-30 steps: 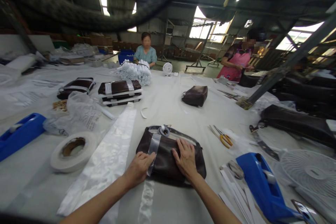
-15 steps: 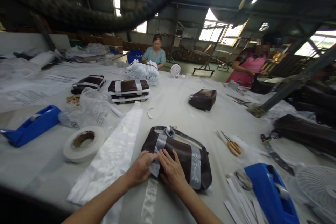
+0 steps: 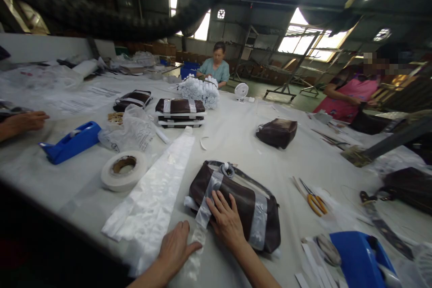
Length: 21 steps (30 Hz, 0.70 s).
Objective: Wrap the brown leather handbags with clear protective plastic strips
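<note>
A dark brown leather bag [image 3: 243, 202] lies on the white-covered table, banded by two translucent grey strips, with a coiled grey piece on its top edge. My right hand [image 3: 227, 220] rests on the bag's near side with fingers spread, beside the left strip [image 3: 213, 184]. That strip's lower end hangs over the bag's near edge. Just left of it, my left hand [image 3: 176, 248] lies low over the table, thumb stretched away from the fingers. The thumb tip reaches a clear puffy strip [image 3: 195, 261] running out from under the bag. Nothing shows in the left hand's grasp.
Left are a white tape roll [image 3: 116, 180], a blue tape dispenser [image 3: 72, 141] and a shiny white sheet [image 3: 151, 184]. Stacked brown bags [image 3: 180, 107] stand behind. Orange-handled scissors [image 3: 315, 202] and another blue dispenser [image 3: 362, 252] lie right. A co-worker's hand [image 3: 29, 123] is at far left.
My left hand has let go of the strip's end and moved down and left, off the bag. My right hand stays on the bag. The view has turned left, bringing in another person's hand.
</note>
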### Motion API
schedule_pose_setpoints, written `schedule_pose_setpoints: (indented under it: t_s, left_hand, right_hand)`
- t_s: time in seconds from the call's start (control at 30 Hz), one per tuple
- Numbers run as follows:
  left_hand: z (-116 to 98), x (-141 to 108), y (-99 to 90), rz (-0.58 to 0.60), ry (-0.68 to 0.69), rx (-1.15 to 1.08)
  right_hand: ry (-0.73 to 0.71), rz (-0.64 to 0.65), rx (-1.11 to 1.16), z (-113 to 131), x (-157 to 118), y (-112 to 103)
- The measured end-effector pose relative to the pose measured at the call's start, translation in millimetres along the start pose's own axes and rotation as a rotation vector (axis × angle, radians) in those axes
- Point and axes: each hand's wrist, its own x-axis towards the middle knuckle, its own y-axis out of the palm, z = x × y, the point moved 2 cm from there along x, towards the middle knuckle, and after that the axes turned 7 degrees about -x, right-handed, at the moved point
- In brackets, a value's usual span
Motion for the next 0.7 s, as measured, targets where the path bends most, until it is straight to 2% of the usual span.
schedule_pose_setpoints:
  t_s: [0.13,0.3,0.4,0.57,0.7]
  left_hand:
    - [-7.8,3.5,7.3,0.076,-0.013,0.084]
    - [-10.2,3.4,5.3,0.071,-0.018,0.03]
    - [-8.7,4.3,8.4,0.069,-0.048,-0.069]
    - [-3.0,10.7,25.6,0.11,-0.195,-0.324]
    - [-14.3,-0.1,43.7,0.174,-0.205,-0.442]
  right_hand:
    - [0.009,-0.003,0.005,-0.1,-0.4,-1.1]
    - [-0.022,0.008,0.029,-1.7,-1.4,-1.4]
    - [-0.019,0.023,0.048,-1.2,-1.7,-1.2]
    - [-0.016,0.039,0.059,-3.1,-1.3,-4.3]
    - [-0.089,0.094,0.084,-15.6,-10.1,-14.6]
